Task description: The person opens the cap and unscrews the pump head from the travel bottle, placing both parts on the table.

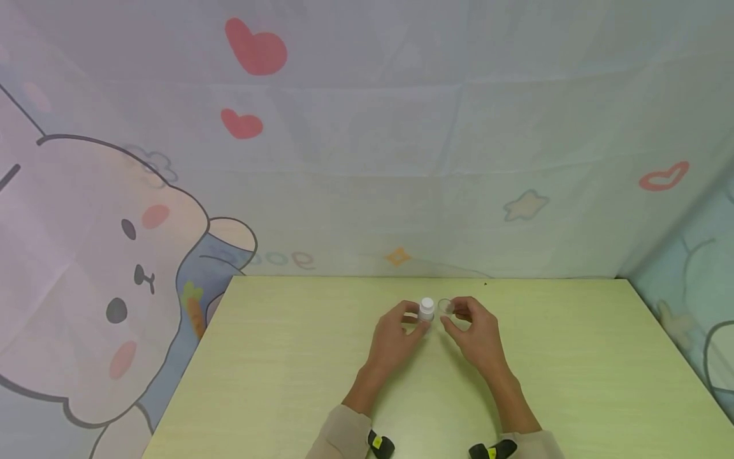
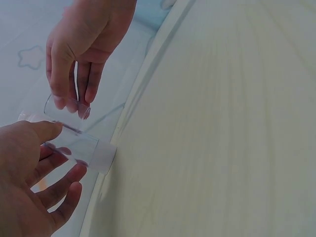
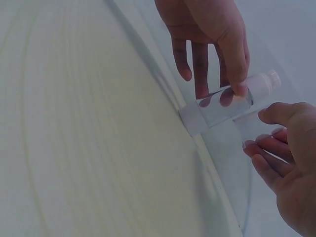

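Note:
A small bottle (image 1: 426,311) with a white top stands upright between the thumb and fingers of my left hand (image 1: 395,336). Its see-through body (image 2: 85,149) and white base (image 2: 103,157) show in the left wrist view. In the right wrist view its narrow white nozzle end (image 3: 269,81) is bare. My right hand (image 1: 478,331) pinches a clear round cap (image 1: 445,308) just beside the bottle, apart from it in the head view. Fingertips of the right hand (image 3: 296,153) partly cover the cap, whose edges are faint.
Under both hands lies a pale yellow-green wood-grain table (image 1: 287,357). A printed cloth (image 1: 367,140) with hearts and a cartoon animal hangs behind the far edge and to the left. Black wrist straps (image 1: 381,444) sit at the sleeve cuffs.

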Action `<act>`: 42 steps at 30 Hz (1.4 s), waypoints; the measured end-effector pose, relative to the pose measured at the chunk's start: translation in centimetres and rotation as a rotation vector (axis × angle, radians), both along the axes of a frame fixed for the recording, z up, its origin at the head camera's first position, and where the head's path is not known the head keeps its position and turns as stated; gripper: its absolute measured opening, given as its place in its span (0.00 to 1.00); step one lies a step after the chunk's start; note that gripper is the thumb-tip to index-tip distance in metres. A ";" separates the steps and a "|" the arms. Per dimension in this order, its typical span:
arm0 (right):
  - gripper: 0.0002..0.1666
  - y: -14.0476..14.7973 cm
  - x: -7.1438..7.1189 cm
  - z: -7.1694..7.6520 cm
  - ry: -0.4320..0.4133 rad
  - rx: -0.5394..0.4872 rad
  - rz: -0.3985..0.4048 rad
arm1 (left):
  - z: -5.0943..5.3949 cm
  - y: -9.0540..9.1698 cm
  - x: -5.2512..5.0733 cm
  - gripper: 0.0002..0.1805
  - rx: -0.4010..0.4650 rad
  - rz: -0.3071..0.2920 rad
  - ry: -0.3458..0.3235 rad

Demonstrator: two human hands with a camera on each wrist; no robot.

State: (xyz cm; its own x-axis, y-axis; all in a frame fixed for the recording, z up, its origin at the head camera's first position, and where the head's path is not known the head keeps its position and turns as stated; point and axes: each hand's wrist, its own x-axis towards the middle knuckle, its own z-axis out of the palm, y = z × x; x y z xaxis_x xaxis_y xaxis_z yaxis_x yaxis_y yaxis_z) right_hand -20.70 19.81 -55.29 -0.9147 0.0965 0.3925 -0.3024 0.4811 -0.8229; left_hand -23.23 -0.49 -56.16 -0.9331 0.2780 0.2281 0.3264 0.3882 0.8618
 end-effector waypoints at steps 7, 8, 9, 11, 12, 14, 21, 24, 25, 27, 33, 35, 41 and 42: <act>0.19 0.0 0.1 -0.1 -0.057 -0.008 0.005 | 0.0 0.1 0.0 0.17 0.000 0.009 0.004; 0.19 0.0 0.1 -0.1 -0.063 -0.010 0.006 | 0.0 0.1 -0.1 0.17 -0.002 0.011 0.004; 0.19 0.0 0.1 -0.2 -0.070 -0.011 0.008 | 0.0 0.1 -0.1 0.17 -0.006 0.011 0.004; 0.18 0.0 0.0 -0.3 -0.082 -0.015 0.010 | 0.0 0.0 0.0 0.17 -0.011 0.008 0.002; 0.18 0.0 0.0 -0.3 -0.088 -0.014 0.011 | 0.0 0.0 0.0 0.18 -0.015 0.006 0.001; 0.17 0.1 0.0 -0.4 -0.095 -0.013 0.013 | 0.1 0.0 0.1 0.18 -0.020 0.002 -0.002; 0.17 0.1 0.0 -0.5 -0.102 0.000 0.028 | 0.4 0.0 0.1 0.18 -0.022 0.011 -0.003; 0.17 0.0 0.1 -0.5 -0.114 0.006 0.025 | 0.4 0.0 0.1 0.18 -0.030 0.014 -0.006; 0.17 0.0 0.1 -0.6 -0.121 0.009 0.024 | 0.3 0.0 0.1 0.18 -0.031 0.012 -0.005; 0.18 0.0 0.1 -0.7 -0.129 0.017 0.022 | 0.3 0.0 0.1 0.18 -0.032 0.012 -0.005; 0.18 0.0 0.0 -0.8 -0.154 0.031 0.031 | 0.6 0.1 0.0 0.18 -0.029 0.014 -0.002; 0.18 0.0 -0.1 -0.8 -0.163 0.037 0.032 | 0.6 0.1 0.0 0.18 -0.028 0.014 -0.002; 0.19 0.1 -0.1 -0.9 -0.187 0.048 0.026 | 0.5 0.1 0.0 0.18 -0.033 0.013 -0.009; 0.19 0.1 -0.1 -0.9 -0.190 0.050 0.026 | 0.4 0.1 0.0 0.18 -0.034 0.013 -0.011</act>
State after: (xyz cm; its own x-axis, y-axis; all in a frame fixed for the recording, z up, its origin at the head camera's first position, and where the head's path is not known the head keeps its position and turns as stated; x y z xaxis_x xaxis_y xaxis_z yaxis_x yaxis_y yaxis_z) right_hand -20.78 19.88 -56.24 -0.9748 0.0568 0.2159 -0.1562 0.5173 -0.8414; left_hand -23.26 -0.42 -55.75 -0.9390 0.2731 0.2088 0.3120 0.4218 0.8513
